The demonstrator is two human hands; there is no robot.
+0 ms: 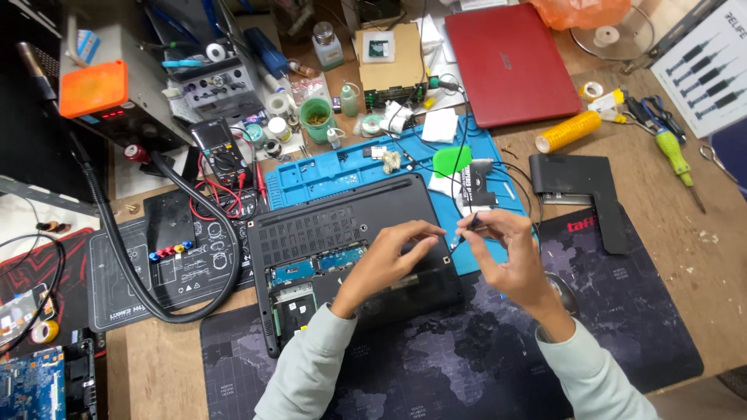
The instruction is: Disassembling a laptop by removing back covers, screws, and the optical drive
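An upturned black laptop (pixel 334 225) lies in front of me with its bottom cover partly off, so blue circuit boards show inside. My left hand (pixel 393 257) rests over the laptop's right half, thumb and forefinger pinched together near its right edge. My right hand (pixel 510 253) hovers just past that edge, fingers closed on a small dark tool (pixel 471 224) that points toward the laptop's right corner. What the left fingers pinch is too small to tell.
A blue repair mat (pixel 342 167) lies behind the laptop, and a dark map-printed desk mat (pixel 622 311) under my arms. A closed red laptop (pixel 510 62) sits at the back. A multimeter (pixel 222 152), black hose (pixel 124 257), yellow tape roll (pixel 568 131), screwdriver (pixel 673 155) and black angled part (pixel 583 187) surround them.
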